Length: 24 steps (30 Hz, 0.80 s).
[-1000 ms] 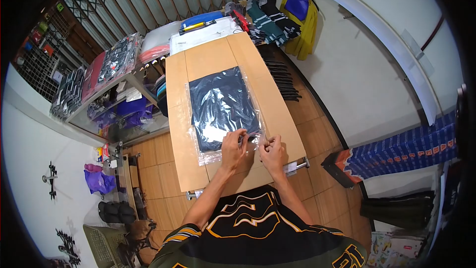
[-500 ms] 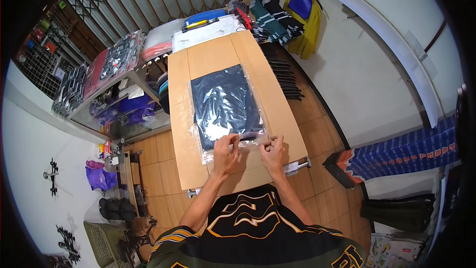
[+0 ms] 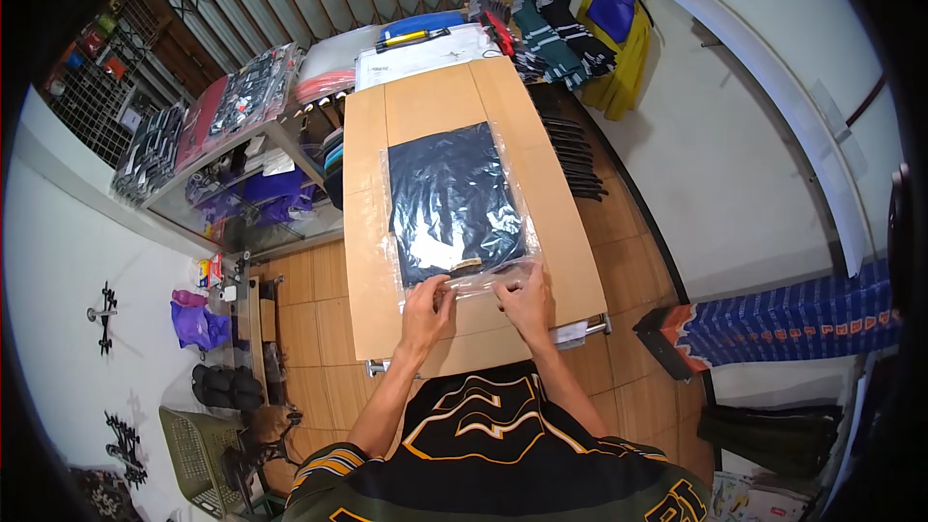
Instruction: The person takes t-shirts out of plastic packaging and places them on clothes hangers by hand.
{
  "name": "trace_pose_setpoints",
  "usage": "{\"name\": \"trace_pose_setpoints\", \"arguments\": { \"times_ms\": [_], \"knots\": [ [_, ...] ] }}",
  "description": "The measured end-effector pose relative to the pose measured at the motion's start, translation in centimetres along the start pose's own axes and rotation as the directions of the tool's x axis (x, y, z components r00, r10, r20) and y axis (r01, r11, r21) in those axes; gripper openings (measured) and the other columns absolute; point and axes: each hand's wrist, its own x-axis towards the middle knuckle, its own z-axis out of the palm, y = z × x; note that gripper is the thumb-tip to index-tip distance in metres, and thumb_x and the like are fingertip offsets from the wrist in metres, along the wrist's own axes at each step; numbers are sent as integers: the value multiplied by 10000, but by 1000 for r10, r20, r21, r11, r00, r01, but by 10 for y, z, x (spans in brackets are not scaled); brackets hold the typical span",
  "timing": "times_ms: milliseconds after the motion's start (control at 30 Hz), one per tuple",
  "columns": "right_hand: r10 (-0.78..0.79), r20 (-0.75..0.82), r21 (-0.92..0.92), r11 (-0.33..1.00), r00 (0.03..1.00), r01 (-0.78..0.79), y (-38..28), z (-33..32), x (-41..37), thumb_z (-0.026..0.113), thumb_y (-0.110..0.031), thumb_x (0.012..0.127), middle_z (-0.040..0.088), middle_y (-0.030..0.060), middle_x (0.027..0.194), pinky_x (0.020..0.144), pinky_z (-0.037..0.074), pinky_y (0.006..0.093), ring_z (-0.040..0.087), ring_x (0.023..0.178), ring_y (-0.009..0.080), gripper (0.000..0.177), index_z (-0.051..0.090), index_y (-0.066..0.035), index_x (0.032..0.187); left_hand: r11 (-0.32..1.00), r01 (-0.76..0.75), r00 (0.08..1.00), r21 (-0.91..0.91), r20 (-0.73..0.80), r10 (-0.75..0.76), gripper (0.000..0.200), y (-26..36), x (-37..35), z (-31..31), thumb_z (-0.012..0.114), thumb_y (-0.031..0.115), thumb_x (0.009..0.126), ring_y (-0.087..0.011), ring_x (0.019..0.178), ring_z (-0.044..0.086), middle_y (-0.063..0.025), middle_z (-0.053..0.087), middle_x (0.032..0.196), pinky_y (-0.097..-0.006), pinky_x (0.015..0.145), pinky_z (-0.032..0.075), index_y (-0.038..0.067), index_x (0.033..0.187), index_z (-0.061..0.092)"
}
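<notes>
The left hand and right hand each pinch the plastic bag's near flap. The dark garment lies inside, just beyond the fingertips.

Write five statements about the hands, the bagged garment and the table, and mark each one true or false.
1. The left hand and the right hand both touch the near end of the clear plastic bag. True.
2. The bag holds a bright red garment. False: the garment is dark, navy or black.
3. The bag lies flat on the wooden table. True.
4. The left hand holds scissors above the table. False: it holds no tool and its fingers are on the bag.
5. Striped textiles lie past the table's far end. True.
</notes>
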Motion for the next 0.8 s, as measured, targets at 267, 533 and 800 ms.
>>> {"name": "trace_pose_setpoints", "arguments": {
  "times_ms": [267,533,800],
  "knots": [
    [-12,23,-31,999,1000,12,3,-8,1,718,-142,775,703,105,696,567,530,350,694,578,230,515,478,-18,1215,990,10,983,-139,-181,-35,236,14,48,-30,700,-32,866,-201,715,663,-108,703,842,-320,656,532,3,1087,624],
    [-54,3,-125,991,999,54,-9,-14,-3,726,-148,777,699,117,696,596,522,383,683,585,272,507,479,15,1189,989,-140,966,-50,-226,125,272,1,101,-72,746,-24,832,-163,792,714,-124,742,910,-269,699,565,2,1084,648],
    [-75,38,-23,997,996,76,-5,-13,-4,713,-141,797,696,65,690,507,518,298,667,516,169,457,490,12,1166,976,-210,958,51,-190,216,248,3,131,-100,785,6,799,-179,778,709,-117,734,895,-279,689,563,-3,1023,677]
  ]
}}
